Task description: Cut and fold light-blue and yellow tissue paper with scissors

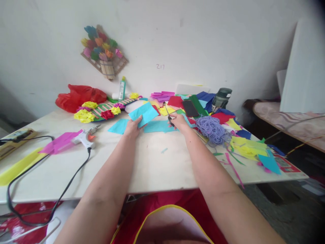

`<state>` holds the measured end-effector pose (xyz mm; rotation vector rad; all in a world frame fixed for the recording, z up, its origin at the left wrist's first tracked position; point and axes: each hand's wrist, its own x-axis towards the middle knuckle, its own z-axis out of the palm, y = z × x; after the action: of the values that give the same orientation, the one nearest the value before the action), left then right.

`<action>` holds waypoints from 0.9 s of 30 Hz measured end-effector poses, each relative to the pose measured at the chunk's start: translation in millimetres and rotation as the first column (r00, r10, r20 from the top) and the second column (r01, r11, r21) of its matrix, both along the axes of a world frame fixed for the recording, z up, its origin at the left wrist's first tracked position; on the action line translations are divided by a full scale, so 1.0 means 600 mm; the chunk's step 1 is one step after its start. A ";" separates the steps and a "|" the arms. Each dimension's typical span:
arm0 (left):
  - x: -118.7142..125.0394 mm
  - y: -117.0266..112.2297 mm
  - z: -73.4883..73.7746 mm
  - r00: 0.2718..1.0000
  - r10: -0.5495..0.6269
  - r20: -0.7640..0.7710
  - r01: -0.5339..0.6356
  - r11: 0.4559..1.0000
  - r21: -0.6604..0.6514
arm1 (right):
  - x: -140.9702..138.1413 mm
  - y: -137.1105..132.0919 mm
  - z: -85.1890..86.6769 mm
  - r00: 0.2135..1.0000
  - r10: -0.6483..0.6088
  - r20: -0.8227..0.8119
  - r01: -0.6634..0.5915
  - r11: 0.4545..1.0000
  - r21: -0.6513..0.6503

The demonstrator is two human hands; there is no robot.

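A folded sheet of light blue paper (145, 114) is pinched in my left hand (133, 126), raised a little above the white table. My right hand (178, 122) grips a pair of scissors (168, 113) by the handles, with the blades pointing away from me and up. The blades stand to the right of the held paper, apart from it. Under and between the hands lies a long strip of light blue paper (158, 126), partly covered by both. A tiny blue scrap (164, 150) rests on the table in front.
Left lie a hot glue gun (85, 138) with its black cord, magenta paper (62, 141) and a guitar-shaped craft with paper flowers (101, 112). Right are purple yarn (212, 129), a phone (190, 108), a dark jar (222, 98) and coloured paper scraps (247, 147).
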<state>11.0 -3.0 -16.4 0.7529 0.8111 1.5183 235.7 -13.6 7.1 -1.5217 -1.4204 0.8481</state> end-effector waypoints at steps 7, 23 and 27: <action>-0.006 0.002 0.000 1.000 0.017 -0.013 -0.017 1.000 0.017 | -0.008 -0.013 -0.003 0.897 0.294 -0.331 -0.286 0.955 0.073; -0.006 0.001 0.000 1.000 0.020 -0.005 -0.020 1.000 0.004 | -0.021 -0.023 -0.014 0.882 0.444 -0.157 -0.446 0.895 0.025; -0.005 0.003 -0.001 1.000 0.028 0.014 -0.028 0.999 -0.021 | -0.021 -0.021 -0.017 0.880 0.447 -0.160 -0.452 0.892 0.012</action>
<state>7.8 -1.1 -17.1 0.7170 0.8286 1.5362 222.9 -26.0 -3.2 -1.1198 -1.6750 1.2420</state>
